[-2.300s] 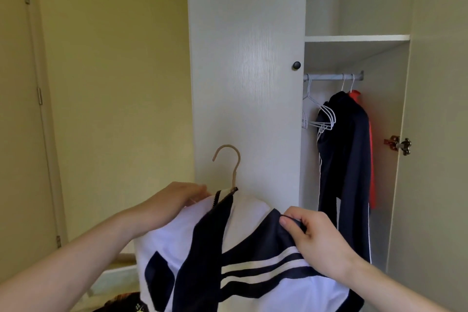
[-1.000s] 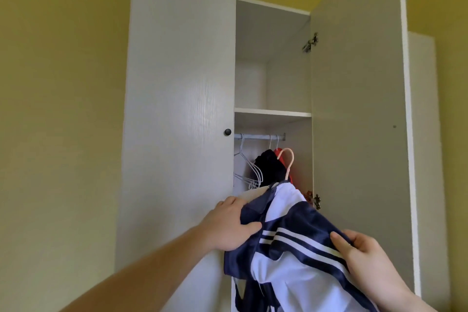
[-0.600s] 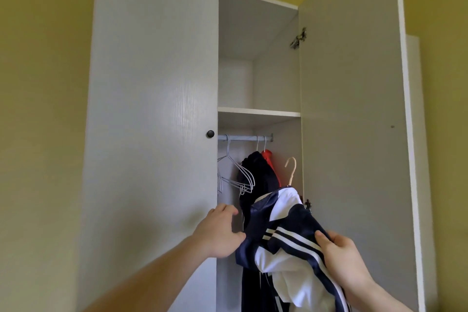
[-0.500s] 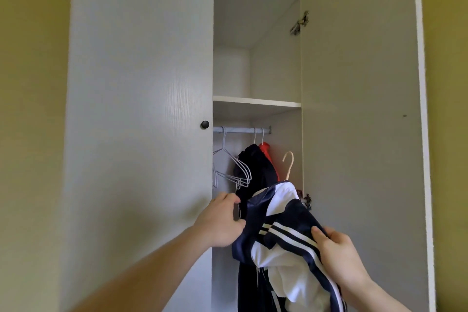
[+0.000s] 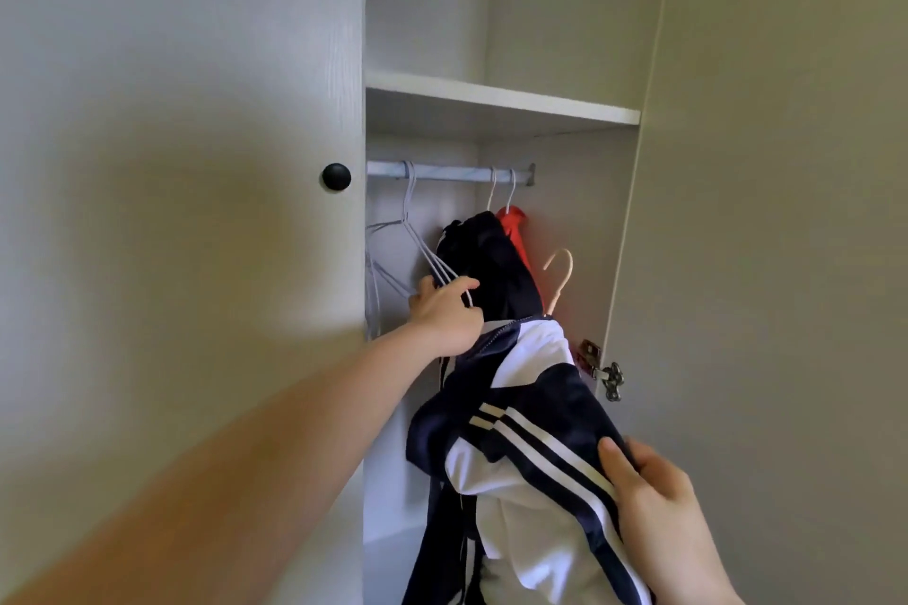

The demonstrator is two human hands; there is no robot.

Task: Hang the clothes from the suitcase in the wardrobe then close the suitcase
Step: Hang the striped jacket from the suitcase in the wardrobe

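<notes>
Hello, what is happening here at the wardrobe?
A person is hanging a jacket in the wardrobe. The right hand grips the jacket, which is on a beige hanger whose hook is not yet on the rail. The left hand reaches inside and holds the empty white hangers at the left. A dark garment and a red one already hang on the rail.

Round black knob [image 5: 336, 176] sits on the left door's right edge. Metal hinge [image 5: 600, 368] is fixed to the right door's inner edge, low down. Both white, wood-grain door panels [image 5: 186, 113] stand at either side of the opening.
</notes>
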